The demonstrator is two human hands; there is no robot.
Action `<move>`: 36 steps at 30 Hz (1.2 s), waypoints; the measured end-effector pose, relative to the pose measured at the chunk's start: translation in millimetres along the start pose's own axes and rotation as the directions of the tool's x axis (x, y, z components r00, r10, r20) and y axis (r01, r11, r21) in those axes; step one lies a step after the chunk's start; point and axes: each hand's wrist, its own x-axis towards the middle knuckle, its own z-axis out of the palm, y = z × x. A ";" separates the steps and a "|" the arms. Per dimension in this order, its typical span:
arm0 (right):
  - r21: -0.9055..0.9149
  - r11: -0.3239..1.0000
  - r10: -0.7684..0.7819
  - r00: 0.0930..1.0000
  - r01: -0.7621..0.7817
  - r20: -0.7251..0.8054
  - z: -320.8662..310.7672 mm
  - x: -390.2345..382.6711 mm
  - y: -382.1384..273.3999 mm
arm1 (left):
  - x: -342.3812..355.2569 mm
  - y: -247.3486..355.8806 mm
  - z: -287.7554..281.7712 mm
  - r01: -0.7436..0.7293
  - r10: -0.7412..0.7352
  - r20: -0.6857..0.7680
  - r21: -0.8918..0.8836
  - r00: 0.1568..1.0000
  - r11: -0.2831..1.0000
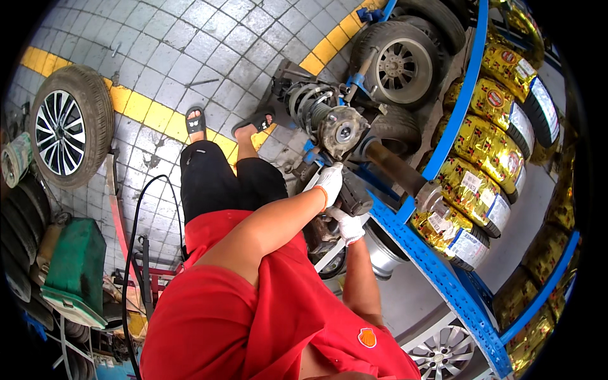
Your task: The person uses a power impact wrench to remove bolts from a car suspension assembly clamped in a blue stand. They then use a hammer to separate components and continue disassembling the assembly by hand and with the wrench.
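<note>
Both my hands wear white gloves at a suspension strut with a coil spring (pixel 310 104) and a wheel hub (pixel 342 132). My left hand (pixel 330 182) is closed just below the hub, its fingers curled; what they grip is hidden. Close beside it, my right hand (pixel 349 227) is closed at the underside of a dark, blocky part (pixel 354 195). Whether that is a tool or a car part I cannot tell, and what the right fingers hold is not visible. A brownish metal lump (pixel 320 235) lies by the right hand, partly covered.
A blue metal rack (pixel 437 288) runs along the right, with gold-wrapped tyres (pixel 487 142) beyond it. A rusty shaft (pixel 396 168) juts over its beam. Used wheels (pixel 399 63) lean behind the strut. At left are a wheel (pixel 61 132), a black hose (pixel 134 253) and a green box (pixel 75 266).
</note>
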 end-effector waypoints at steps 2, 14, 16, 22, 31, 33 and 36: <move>0.039 0.999 0.015 1.000 -0.014 -0.014 3.0 -0.6 -6.5 | 1.0 4.6 0.2 0.037 -0.037 -0.004 -0.018 0.999 0.999; 0.139 0.990 -0.002 0.990 0.022 -0.143 18.9 -54.6 -0.6 | -74.4 26.2 22.9 0.251 -0.261 0.034 0.184 0.965 0.950; 0.066 0.997 -0.038 0.993 0.045 -0.115 17.1 -65.3 25.3 | -114.9 45.7 11.3 0.265 -0.277 0.039 0.188 0.960 0.946; -0.281 0.923 -0.273 0.962 0.264 0.008 72.5 -75.3 50.9 | -148.1 47.5 -57.2 0.154 -0.145 -0.071 0.159 0.987 0.975; -0.326 0.837 -0.302 0.867 0.440 0.397 165.5 -20.7 46.5 | -174.8 86.0 -184.8 0.033 0.000 0.061 -0.539 0.998 0.842; -0.235 0.890 -0.270 0.867 0.391 0.419 192.4 2.7 42.7 | -160.1 81.4 -221.7 -0.121 0.120 -0.039 -0.553 0.992 0.824; -0.034 0.942 -0.270 0.814 0.333 0.514 242.9 31.2 18.4 | -173.3 116.3 -248.9 -0.235 0.157 -0.191 -0.515 0.969 0.825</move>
